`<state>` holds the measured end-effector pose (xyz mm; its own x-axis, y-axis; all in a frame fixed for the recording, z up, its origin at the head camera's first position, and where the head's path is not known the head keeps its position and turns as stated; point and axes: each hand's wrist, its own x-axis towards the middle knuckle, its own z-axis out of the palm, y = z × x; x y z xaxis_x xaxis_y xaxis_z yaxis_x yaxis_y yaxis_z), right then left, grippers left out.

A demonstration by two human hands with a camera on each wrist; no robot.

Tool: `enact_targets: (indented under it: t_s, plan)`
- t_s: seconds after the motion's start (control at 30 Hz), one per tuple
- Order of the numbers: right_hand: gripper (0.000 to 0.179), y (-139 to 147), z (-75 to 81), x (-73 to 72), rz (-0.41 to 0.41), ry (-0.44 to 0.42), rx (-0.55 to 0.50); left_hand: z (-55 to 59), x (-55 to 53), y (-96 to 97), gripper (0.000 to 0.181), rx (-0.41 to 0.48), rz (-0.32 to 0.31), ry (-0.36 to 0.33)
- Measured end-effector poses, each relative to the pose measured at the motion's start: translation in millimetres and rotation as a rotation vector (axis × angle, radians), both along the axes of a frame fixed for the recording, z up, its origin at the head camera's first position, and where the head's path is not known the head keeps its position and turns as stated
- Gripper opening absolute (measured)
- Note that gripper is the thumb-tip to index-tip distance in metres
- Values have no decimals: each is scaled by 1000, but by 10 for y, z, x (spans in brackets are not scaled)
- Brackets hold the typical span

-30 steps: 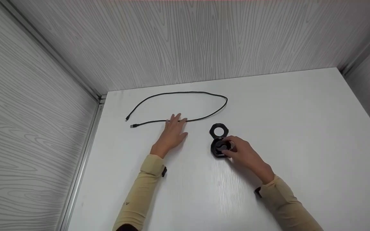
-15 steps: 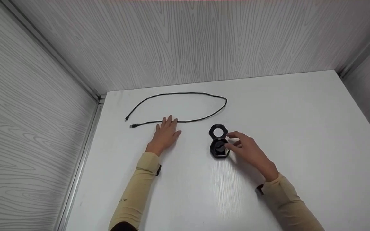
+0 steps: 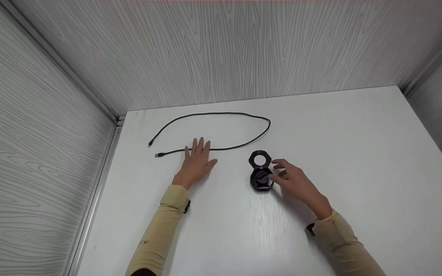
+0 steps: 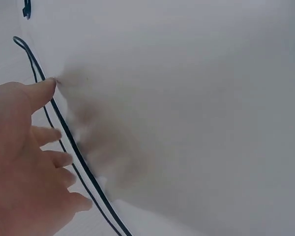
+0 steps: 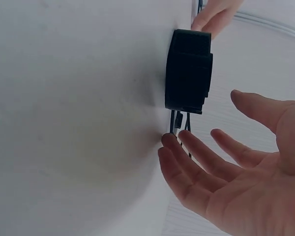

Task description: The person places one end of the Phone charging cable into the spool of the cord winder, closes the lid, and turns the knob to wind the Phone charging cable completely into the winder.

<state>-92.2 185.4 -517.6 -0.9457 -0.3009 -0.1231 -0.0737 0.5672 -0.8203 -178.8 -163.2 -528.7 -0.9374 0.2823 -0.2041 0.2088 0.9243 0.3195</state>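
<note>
A black USB cable (image 3: 225, 113) lies in a wide loop on the white table, its two plug ends at the left. My left hand (image 3: 196, 164) is spread over the cable's near run, with straight fingers across it. Right of that hand stands a small black many-sided case (image 3: 261, 180). Its lid (image 3: 253, 159), with a round hole, is folded back away from me. My right hand (image 3: 297, 183) is at the case's right side, thumb and fingers apart. In the right wrist view the case (image 5: 189, 71) stands apart from the loosely bent fingers, and the palm holds nothing.
The white table (image 3: 351, 153) reaches to a grey wood-grain panel (image 3: 221, 53) at the back. Another panel (image 3: 33, 153) with a metal strip borders the left side, and a further panel (image 3: 436, 99) borders the right.
My right thumb and fingers have come off the case and drawn slightly right. My left hand has slid a little left along the cable.
</note>
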Motion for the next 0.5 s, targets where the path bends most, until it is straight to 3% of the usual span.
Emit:
enact_targets:
  t_s: [0.27,0.5]
  plan:
    - [59,11,-34,-24,22,8,51,50,-331,-360,75,14,99,3]
    - [58,40,-31,-55,26,-9,59,108,-558,-640,76,-43,173,1]
